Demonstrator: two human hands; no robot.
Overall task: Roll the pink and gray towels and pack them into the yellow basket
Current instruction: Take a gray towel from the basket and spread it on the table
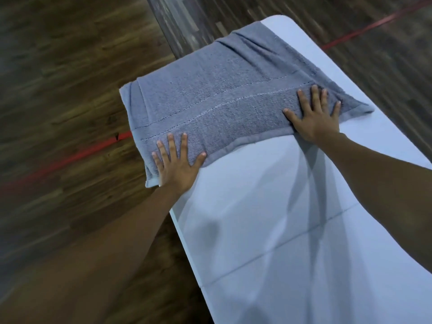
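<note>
A gray towel (222, 90) lies folded and flat across the far part of the white table (268, 230), its left end hanging over the table's edge. My left hand (176, 164) presses flat on the towel's near left corner, fingers spread. My right hand (314, 115) presses flat on the near right part of the towel, fingers spread too. No pink towel and no yellow basket are in view.
Dark wooden floor (58, 90) with red tape lines (70, 157) surrounds the table. The table's left edge (184, 242) runs close to my left forearm. A dark post or panel (177, 24) stands beyond the towel.
</note>
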